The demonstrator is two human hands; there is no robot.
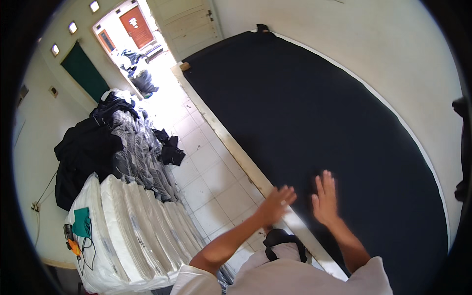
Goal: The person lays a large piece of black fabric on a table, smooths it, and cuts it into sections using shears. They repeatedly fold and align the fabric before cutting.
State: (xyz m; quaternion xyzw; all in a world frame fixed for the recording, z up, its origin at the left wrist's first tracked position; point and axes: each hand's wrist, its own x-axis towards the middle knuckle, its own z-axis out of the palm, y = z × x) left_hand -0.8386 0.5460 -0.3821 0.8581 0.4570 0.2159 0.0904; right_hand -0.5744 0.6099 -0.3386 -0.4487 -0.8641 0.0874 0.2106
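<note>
Dark cloth (314, 108) lies spread over the long table, smooth along most of its length. My right hand (325, 200) is on or just over this cloth, palm down with the fingers stretched out. At the table's near left edge (236, 145), my left hand (277, 205) reaches across the pale border with its fingers extended and slightly blurred. Neither hand holds anything. Whether the left fingertips touch the cloth, I cannot tell.
White wrapped bundles (130, 231) stand stacked to my left, with a black and orange corded tool (73, 243) and a green cloth piece (82, 222) on them. Dark garments (83, 152) are heaped behind. A tiled floor strip (211, 172) runs toward the doorway. The wall (393, 54) borders the table's right side.
</note>
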